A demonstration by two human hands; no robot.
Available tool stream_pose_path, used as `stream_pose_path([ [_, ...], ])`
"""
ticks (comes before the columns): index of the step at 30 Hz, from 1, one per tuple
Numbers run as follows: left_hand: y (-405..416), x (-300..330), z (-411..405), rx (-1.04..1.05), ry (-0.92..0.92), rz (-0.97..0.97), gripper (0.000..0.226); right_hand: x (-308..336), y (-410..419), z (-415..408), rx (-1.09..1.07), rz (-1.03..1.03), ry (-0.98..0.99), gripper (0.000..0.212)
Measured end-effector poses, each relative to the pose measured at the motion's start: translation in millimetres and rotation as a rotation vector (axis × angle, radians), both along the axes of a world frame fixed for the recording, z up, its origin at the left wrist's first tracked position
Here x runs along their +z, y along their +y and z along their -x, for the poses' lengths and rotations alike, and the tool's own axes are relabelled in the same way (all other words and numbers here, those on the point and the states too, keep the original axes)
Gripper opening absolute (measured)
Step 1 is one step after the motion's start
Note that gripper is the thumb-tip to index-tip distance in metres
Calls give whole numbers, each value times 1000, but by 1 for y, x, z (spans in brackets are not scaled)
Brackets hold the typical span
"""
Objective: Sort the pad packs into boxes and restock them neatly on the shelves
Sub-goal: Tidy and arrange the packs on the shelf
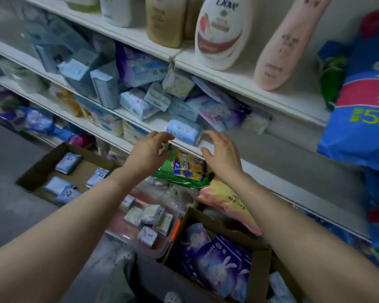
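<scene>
Right at the shelf lip sits a small pale-blue pad pack (184, 131), soft glossy plastic, a squat rectangle, overhanging the white shelf (260, 136) edge slightly. Both hands flank it: the left hand (149, 150) with fingers loosely curled near its left end, the right hand (220, 153) relaxed beside its right end; neither grasps it, and touch is unclear. Behind, more packs (140, 103) lie tumbled. To the right the shelf board runs bare. Below, cardboard boxes (258, 272) with raw flaps hold purple packs (217, 261).
</scene>
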State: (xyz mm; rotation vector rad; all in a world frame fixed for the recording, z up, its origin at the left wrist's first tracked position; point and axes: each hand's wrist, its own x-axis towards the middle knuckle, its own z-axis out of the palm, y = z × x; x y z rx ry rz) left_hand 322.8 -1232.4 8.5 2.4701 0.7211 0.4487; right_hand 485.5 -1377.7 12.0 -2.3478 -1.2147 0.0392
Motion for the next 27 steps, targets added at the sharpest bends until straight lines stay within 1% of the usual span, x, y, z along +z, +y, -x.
stream_pose_path([
  [3, 29, -11, -28, -108, 4, 26, 45, -15, 20, -15, -304, -104, 89, 45],
  [6, 54, -20, -63, -205, 8, 44, 50, -26, 40, -38, -584, -167, 237, 49],
  [8, 65, -24, -89, -261, 6, 41, 56, -29, 50, -56, -710, -212, 340, 52],
  [11, 75, -26, -126, -286, -33, 89, 62, -33, 60, -87, -794, -249, 483, 51],
  [13, 80, -26, -149, -242, -67, 197, 57, -39, 68, -103, -821, -315, 569, 43],
  [15, 85, -25, -172, -189, -88, 371, 53, -49, 76, -116, -862, -428, 658, 31],
  [16, 89, -26, -184, -169, -93, 471, 56, -52, 79, -120, -877, -481, 714, 28],
  [19, 107, -31, -223, -100, -161, 760, 82, -53, 91, -128, -875, -649, 896, 18],
  [20, 111, -33, -235, -73, -181, 831, 82, -53, 96, -130, -872, -682, 946, 18],
  [23, 104, -11, -245, -31, -197, 949, 52, -60, 106, -138, -882, -776, 998, 32],
  [25, 98, -9, -254, -39, -237, 1102, 32, -63, 108, -141, -869, -820, 1004, 44],
  [27, 94, -11, -259, -35, -265, 1261, 16, -64, 105, -141, -880, -838, 986, 49],
])
